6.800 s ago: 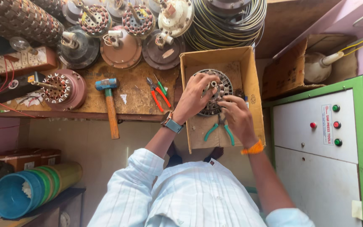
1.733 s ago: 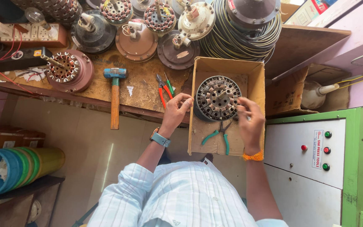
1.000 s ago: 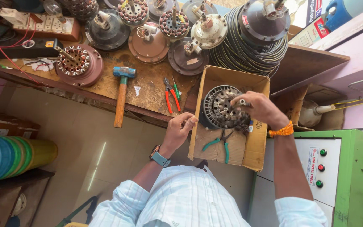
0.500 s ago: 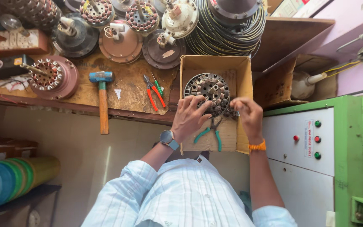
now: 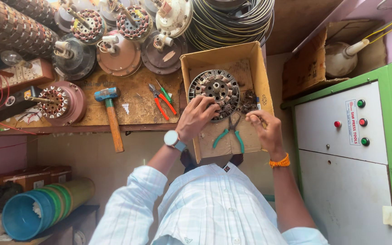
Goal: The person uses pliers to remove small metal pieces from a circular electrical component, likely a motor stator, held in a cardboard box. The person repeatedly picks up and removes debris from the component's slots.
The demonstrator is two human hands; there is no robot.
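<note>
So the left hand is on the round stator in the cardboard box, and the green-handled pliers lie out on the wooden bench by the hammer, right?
Not quite. The green-handled pliers lie inside the cardboard box, below the round stator, as the head view shows. The left hand is on the stator.

bright, even daylight fills the view, strongest on the wooden workbench (image 5: 128, 97) and the pale floor below its front edge. shadows are soft and short. the far left corner of the workbench sinks into dimness. no strong glare. lines bow outward toward the frame edges. focus is sharp throughout, without motion blur.
</note>
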